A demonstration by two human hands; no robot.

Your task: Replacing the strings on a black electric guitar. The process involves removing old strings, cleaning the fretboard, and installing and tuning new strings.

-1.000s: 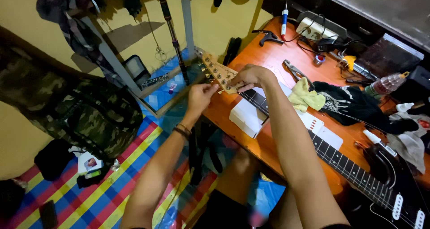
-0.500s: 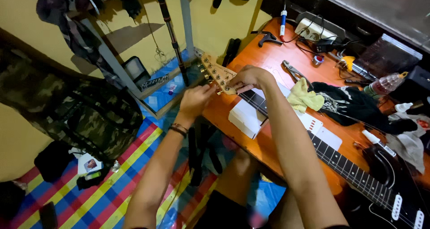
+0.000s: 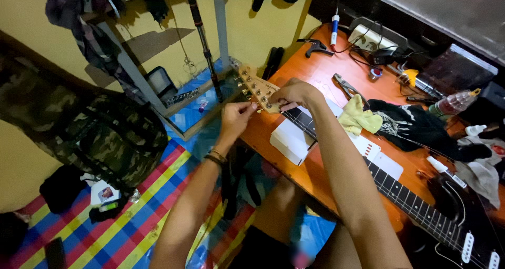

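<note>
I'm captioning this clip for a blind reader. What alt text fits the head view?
Both hands work at an electric guitar's headstock: the left hand pinches a tuner, the right hand rests on top. The guitar lies across an orange table beside a yellow cloth.

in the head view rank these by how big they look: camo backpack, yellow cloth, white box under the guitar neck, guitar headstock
1. camo backpack, largest by far
2. white box
3. guitar headstock and yellow cloth look about alike; the right hand hides part of the headstock, so no ranking between them.
</note>
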